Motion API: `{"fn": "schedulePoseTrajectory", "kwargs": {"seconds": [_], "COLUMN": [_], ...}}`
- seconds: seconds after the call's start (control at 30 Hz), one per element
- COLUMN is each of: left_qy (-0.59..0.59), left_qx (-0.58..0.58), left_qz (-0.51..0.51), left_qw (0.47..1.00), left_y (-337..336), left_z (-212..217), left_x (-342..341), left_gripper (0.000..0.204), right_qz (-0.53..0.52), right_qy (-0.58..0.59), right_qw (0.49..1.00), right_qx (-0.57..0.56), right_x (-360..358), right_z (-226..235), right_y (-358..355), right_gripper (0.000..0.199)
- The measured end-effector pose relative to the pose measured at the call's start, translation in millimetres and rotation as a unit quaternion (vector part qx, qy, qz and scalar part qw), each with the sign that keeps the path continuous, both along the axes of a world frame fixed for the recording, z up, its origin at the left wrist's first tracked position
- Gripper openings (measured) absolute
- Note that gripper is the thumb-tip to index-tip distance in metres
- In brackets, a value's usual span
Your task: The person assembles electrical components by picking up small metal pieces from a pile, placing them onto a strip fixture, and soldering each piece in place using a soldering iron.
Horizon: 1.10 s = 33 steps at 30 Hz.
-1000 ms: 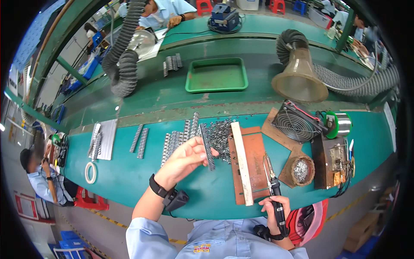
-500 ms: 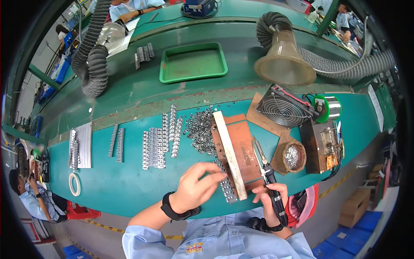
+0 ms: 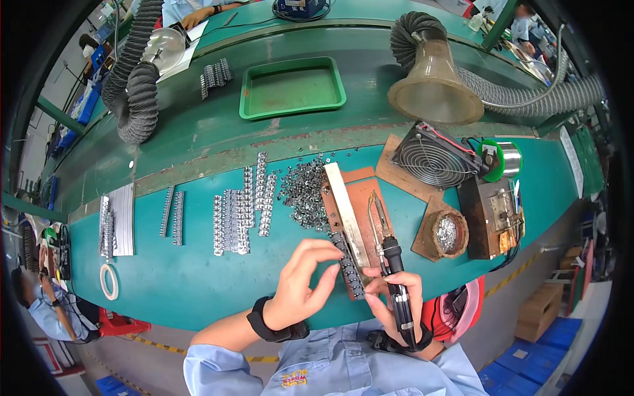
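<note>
In my right hand [image 3: 404,297] is a soldering iron [image 3: 394,264] with a thin guide tube beside its tip, which points away from me over a reddish-brown board [image 3: 363,195]. The fingers wrap its black handle; thumb and fingertips are close to the strip's near end. My left hand [image 3: 300,285] has bent fingers set apart, their tips at the left edge of a dark strip of small parts [image 3: 348,267]. This strip lies along the left side of a pale metal bar [image 3: 345,211] on the board. Whether the left fingertips press the strip, I cannot tell.
Loose small metal parts [image 3: 305,198] are heaped left of the board. Several finished-looking strips [image 3: 228,221] lie further left, near a tape ring [image 3: 109,282]. To the right are a fan [image 3: 436,158], a solder spool [image 3: 508,162] and a round pot [image 3: 450,235]. Beyond stands a green tray [image 3: 294,89].
The soldering iron has moved left and away from me, its tip now over the board. The strip sits closer against the bar. My left thumb and fingers have spread apart.
</note>
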<state>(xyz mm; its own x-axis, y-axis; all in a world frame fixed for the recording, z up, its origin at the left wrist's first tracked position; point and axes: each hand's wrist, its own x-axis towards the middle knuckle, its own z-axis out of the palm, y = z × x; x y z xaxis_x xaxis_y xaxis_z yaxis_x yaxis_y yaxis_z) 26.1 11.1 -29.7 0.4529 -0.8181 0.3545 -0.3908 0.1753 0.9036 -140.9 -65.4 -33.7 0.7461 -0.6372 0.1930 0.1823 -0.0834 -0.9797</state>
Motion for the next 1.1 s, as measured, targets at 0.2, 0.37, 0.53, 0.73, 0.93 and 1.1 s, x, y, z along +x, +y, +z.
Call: {"fn": "schedulePoseTrajectory", "kwargs": {"seconds": [0.2,0.37,0.53,0.73,0.93,1.1], "left_qy": [0.384,0.442,0.398,0.443,0.424,0.404], "left_qx": [0.034,0.119,0.154,0.182,0.207,0.212], "left_qz": [-0.006,-0.068,-0.171,-0.131,-0.108,-0.105], "left_qw": [0.923,0.887,0.888,0.868,0.875,0.884], "left_y": [-2.4,0.1,1.1,-3.0,-7.8,-12.0], "left_z": [0.0,-7.0,-6.2,-14.0,-15.8,-15.8], "left_x": [-6.9,-1.4,-2.9,7.4,0.4,-1.7], "left_gripper": [0.027,0.018,0.009,0.010,0.011,0.011], "right_qz": [-0.034,-0.040,-0.020,-0.058,-0.112,-0.119], "right_qy": [0.004,0.017,0.033,0.070,0.069,0.057], "right_qw": [0.999,0.998,0.997,0.968,0.967,0.965], "right_qx": [-0.022,-0.039,-0.061,-0.233,-0.217,-0.227], "right_x": [-0.6,-5.1,-8.8,-17.3,-22.3,-18.9], "right_z": [-7.3,-8.5,-8.5,-10.0,-32.4,-30.6], "right_y": [2.7,2.1,-1.5,-19.0,-23.1,-28.4], "right_gripper": [0.037,0.036,0.035,0.032,0.027,0.034]}}
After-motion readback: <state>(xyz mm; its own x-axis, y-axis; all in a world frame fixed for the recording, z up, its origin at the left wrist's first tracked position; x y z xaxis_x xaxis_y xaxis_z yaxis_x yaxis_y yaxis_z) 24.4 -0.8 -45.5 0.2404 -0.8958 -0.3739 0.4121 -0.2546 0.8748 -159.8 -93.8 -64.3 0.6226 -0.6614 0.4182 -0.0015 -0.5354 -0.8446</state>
